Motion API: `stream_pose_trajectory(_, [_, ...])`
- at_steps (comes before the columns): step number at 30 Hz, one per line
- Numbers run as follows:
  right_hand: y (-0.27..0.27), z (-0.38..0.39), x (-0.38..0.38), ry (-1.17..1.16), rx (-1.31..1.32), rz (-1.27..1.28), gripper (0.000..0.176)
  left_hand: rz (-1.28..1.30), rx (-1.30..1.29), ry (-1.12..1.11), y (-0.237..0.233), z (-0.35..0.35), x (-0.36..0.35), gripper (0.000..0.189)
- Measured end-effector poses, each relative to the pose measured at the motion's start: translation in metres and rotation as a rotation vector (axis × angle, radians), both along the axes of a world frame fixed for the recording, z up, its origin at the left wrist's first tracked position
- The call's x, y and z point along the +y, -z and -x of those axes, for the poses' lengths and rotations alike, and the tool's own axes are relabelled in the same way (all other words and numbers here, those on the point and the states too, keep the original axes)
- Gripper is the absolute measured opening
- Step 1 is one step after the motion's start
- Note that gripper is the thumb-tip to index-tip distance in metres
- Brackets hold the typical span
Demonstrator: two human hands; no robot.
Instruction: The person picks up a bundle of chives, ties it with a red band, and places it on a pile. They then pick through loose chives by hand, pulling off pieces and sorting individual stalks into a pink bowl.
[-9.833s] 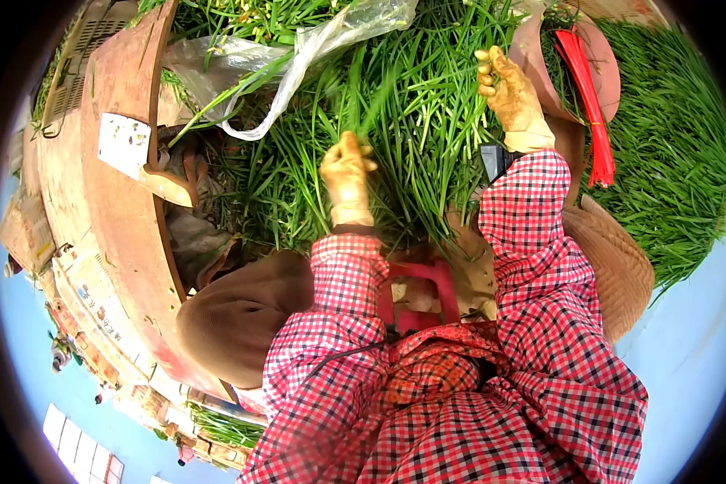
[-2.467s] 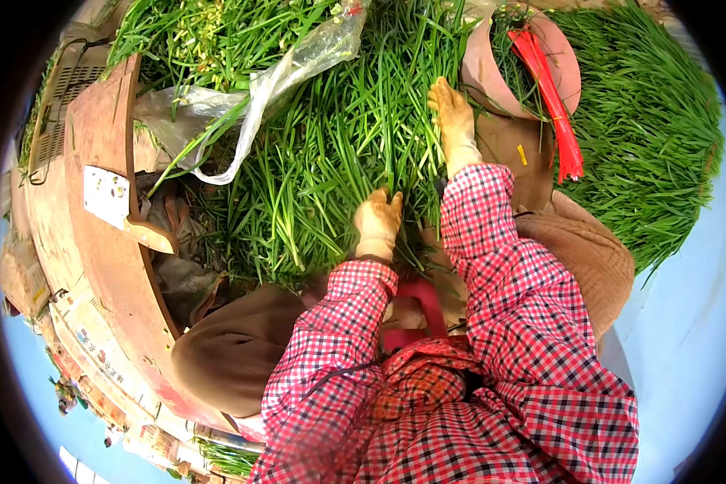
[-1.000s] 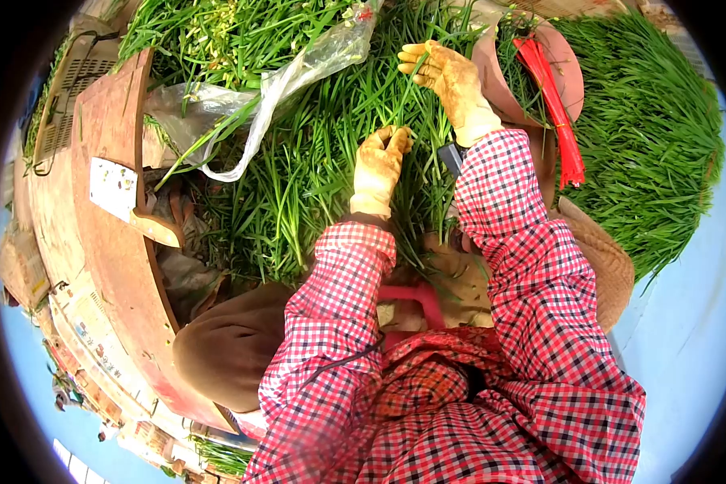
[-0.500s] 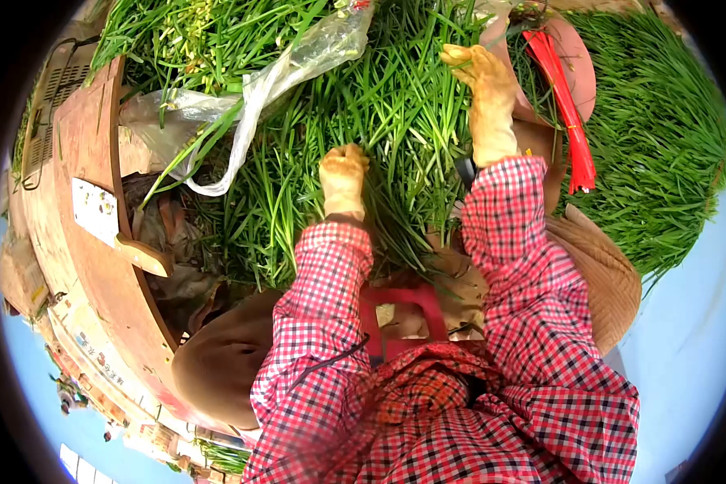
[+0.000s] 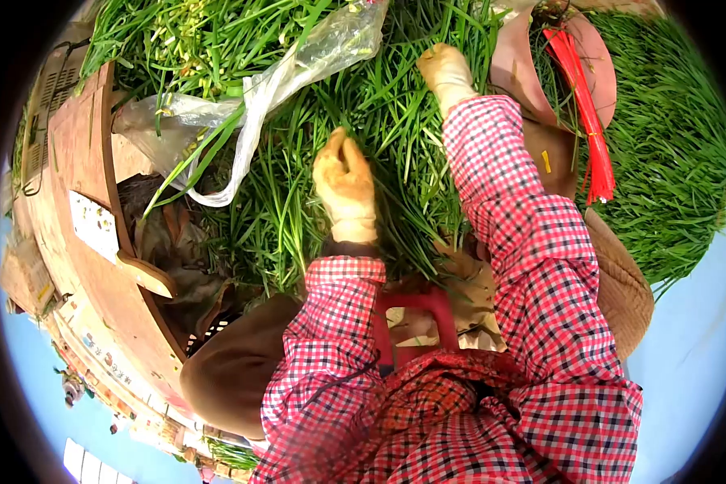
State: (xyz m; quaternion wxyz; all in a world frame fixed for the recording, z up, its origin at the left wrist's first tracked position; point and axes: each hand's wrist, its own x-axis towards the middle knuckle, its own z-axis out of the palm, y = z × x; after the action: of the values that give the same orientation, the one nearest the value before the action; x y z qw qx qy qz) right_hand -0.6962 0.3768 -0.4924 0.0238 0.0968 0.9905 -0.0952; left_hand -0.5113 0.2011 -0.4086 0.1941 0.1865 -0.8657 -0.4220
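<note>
My left hand [image 5: 344, 177], in a tan glove, rests over a heap of long green chives [image 5: 286, 198]. Its thumb and fingers are slightly apart, and nothing shows between them. Farther up and to the right, my right hand [image 5: 446, 71] is gloved too, with its fingers curled down into the chives at the top of the heap. Its fingertips are hidden by the hand itself and the leaves. A clear plastic bag [image 5: 315, 60] lies across the chives to the left of both hands.
On the wooden board [image 5: 77, 153] at left lies a cleaver [image 5: 97, 226] with a wooden handle. A bundle of red ties [image 5: 581, 113] sits by a pink curved piece [image 5: 518, 60] at right. More cut greens [image 5: 669, 153] are piled beyond. My knees flank the heap.
My right hand has moved left and slightly up, and its spread fingers have curled into the chives. My left hand has turned, its fist loosening.
</note>
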Motion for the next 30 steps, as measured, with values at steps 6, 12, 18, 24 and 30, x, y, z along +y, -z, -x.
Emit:
stream_pose_trajectory(6, [-0.148,-0.027,-0.001,0.229,-0.230,0.984,0.026,-0.586,-0.194,0.323,-0.028,0.029,0.048,0.035])
stream_pose_trajectory(12, [-0.170,-0.063,-0.007,0.100,-0.390,1.376,0.022,-0.905,-0.324,0.403,-0.043,0.039,0.063,0.024])
stream_pose_trajectory(18, [-0.178,-0.079,-0.022,0.125,-0.427,1.498,0.022,-0.664,-0.315,0.349,-0.057,0.021,0.047,0.027])
stream_pose_trajectory(24, [-0.189,-0.067,-0.014,0.000,-0.343,1.553,0.027,-0.646,-0.422,0.429,-0.059,0.005,0.038,0.026])
stream_pose_trajectory(30, [-0.177,-0.061,0.002,0.007,-0.252,1.564,0.025,-0.879,-0.423,0.515,-0.023,-0.008,0.035,0.026])
